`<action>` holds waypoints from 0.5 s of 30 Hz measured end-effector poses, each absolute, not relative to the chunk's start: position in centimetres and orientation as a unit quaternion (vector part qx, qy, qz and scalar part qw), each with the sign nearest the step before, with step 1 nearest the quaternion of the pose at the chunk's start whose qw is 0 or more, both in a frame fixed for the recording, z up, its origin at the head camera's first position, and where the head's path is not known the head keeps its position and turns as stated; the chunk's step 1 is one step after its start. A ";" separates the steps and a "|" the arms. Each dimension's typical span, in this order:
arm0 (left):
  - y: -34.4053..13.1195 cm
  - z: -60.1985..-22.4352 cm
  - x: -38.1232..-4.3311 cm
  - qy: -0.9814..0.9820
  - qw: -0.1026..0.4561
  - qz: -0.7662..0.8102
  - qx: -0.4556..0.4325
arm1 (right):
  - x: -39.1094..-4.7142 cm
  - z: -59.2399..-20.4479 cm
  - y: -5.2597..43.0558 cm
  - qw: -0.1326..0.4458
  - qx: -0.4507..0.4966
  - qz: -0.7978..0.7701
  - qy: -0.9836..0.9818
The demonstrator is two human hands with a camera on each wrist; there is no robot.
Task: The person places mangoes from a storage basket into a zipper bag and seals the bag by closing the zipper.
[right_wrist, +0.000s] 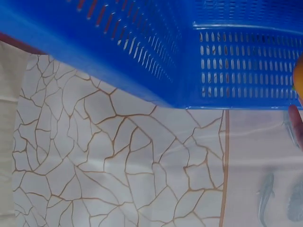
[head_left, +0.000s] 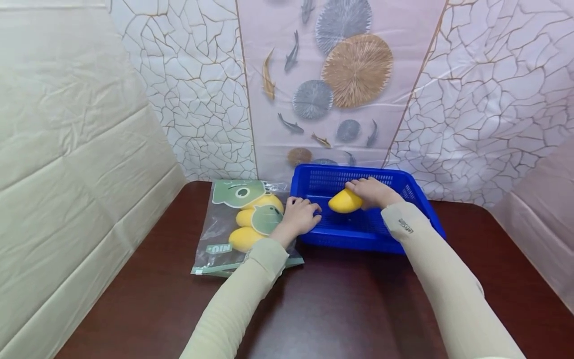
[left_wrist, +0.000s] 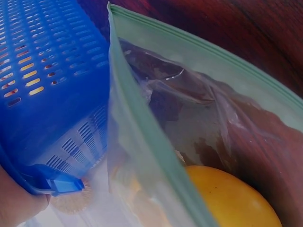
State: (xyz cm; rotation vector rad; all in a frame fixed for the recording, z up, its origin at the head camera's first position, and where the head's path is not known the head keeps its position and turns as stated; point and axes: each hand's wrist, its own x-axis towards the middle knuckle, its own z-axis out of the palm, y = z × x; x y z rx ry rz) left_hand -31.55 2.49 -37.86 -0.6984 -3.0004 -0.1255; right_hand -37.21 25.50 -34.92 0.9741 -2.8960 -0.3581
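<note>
My right hand (head_left: pixel 373 192) grips a yellow mango (head_left: pixel 345 201) inside the blue plastic basket (head_left: pixel 350 241). In the right wrist view, only a sliver of the mango (right_wrist: pixel 298 78) and a fingertip (right_wrist: pixel 295 124) show at the right edge. Over the basket's left rim lies my left hand (head_left: pixel 301 216), its fingers loosely bent with nothing between them. Left of the basket is a clear zip bag (head_left: pixel 215 219) with green cartoon prints, and yellow mangoes (head_left: pixel 245 239) lie in it. Seen from the left wrist, the bag's green-edged mouth (left_wrist: pixel 222 52) gapes, with a mango (left_wrist: pixel 232 198) inside.
Bag and basket stand side by side at the back of a dark red-brown table (head_left: pixel 332 299). A patterned cloth (head_left: pixel 211 89) hangs right behind them. Pale cloth walls (head_left: pixel 67 149) close off the left and right sides.
</note>
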 end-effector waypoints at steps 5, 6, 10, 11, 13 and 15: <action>2.2 -38.3 -31.4 -0.973 0.027 -0.047 -0.226 | -36.4 -34.5 25.5 0.046 0.331 -0.101 -0.937; 2.2 -38.3 -31.4 -0.972 0.029 -0.048 -0.226 | -36.2 -34.4 25.5 0.053 0.333 -0.094 -0.937; 2.2 -38.1 -31.5 -0.972 0.039 -0.049 -0.226 | -35.4 -33.8 26.1 0.075 0.327 -0.067 -0.940; 2.3 -38.0 -31.6 -0.972 0.040 -0.050 -0.226 | -35.2 -33.7 26.3 0.078 0.324 -0.063 -0.941; 2.3 -38.0 -31.6 -0.972 0.041 -0.049 -0.228 | -34.9 -33.6 26.7 0.079 0.320 -0.062 -0.942; 2.3 -38.0 -31.6 -0.972 0.039 -0.049 -0.228 | -34.7 -33.6 27.1 0.075 0.318 -0.058 -0.943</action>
